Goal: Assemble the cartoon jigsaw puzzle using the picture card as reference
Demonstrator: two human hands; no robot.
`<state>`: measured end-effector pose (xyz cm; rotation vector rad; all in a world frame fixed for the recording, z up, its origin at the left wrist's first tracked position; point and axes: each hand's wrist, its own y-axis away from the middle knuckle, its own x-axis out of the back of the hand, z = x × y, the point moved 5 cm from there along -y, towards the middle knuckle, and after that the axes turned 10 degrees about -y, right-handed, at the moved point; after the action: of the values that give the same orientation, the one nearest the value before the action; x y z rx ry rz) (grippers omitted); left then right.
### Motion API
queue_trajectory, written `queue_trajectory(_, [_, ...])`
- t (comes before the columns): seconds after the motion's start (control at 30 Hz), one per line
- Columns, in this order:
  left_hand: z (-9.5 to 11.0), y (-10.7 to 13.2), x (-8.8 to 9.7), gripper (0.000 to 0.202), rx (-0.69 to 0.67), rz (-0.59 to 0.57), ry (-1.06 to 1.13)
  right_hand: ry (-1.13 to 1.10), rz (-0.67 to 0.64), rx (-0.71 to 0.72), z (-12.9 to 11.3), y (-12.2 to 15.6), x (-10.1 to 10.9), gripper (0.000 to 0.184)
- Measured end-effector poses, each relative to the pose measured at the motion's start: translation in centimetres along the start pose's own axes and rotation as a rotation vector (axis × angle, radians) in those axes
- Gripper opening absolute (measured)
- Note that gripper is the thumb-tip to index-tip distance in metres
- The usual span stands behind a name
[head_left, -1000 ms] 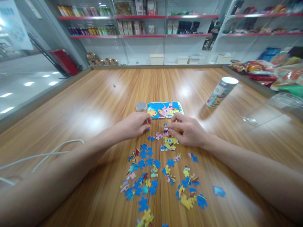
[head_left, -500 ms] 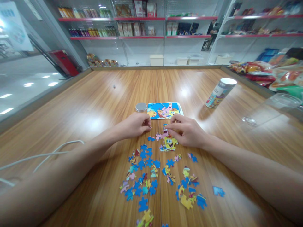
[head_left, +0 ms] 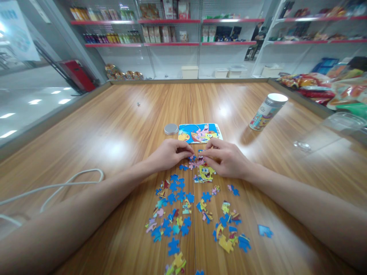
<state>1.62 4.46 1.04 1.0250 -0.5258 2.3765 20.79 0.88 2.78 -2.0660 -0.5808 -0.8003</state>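
Note:
My left hand [head_left: 169,153] and my right hand [head_left: 226,157] meet over a small joined cluster of puzzle pieces [head_left: 202,172] showing a yellow cartoon figure. Both hands are closed in a pinch. The left fingertips grip a small blue puzzle piece [head_left: 191,157] and press it against the cluster's top edge. The right fingertips hold a piece at the top of the cluster. Several loose puzzle pieces [head_left: 177,214], mostly blue, lie scattered on the wooden table [head_left: 114,126] nearer to me. A printed reference picture [head_left: 200,132] lies just beyond my hands.
A round metal lid [head_left: 171,128] sits left of the picture. A tall printed canister [head_left: 268,112] stands at the right. A white cable [head_left: 57,187] curls at the left. One blue piece [head_left: 264,230] lies apart at the right. Snack bags [head_left: 329,89] and shelves stand behind.
My left hand has slid right, carrying its blue piece up to the joined cluster beside my right hand. The right hand has stayed almost still.

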Motion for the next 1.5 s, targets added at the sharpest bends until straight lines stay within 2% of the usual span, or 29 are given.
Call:
queue_trajectory(0.47, [0.2, 0.0, -0.4, 0.016, 0.046, 0.017, 0.051, 0.001, -0.011, -0.014, -0.1, -0.1, 0.0, 0.022])
queue_trajectory(0.6, [0.9, 0.2, -0.1, 0.021, 0.032, 0.122, 0.094, -0.028, 0.038, -0.094, 0.1, -0.4, -0.2, 0.019])
queue_trajectory(0.7, [1.3, 0.3, -0.1, 0.022, 0.020, 0.140, 0.110, -0.094, 0.067, -0.189, 0.3, -0.7, -0.5, 0.018])
queue_trajectory(0.9, [1.2, 0.4, -0.3, 0.023, 0.057, 0.095, 0.194, -0.175, 0.128, -0.266, 0.6, -1.0, -0.6, 0.017])
queue_trajectory(1.27, [0.8, 0.1, -0.2, 0.027, 0.081, 0.071, 0.304, -0.176, 0.066, -0.261, 0.8, -1.2, -1.0, 0.017])
queue_trajectory(1.4, [0.8, 0.1, 0.0, 0.025, 0.100, 0.071, 0.327, -0.180, 0.080, -0.257, 0.8, -1.2, -1.0, 0.017])
queue_trajectory(1.5, [0.9, 0.1, -0.2, 0.027, 0.107, 0.028, 0.329, -0.186, 0.097, -0.256, 0.8, -1.2, -0.9, 0.017])
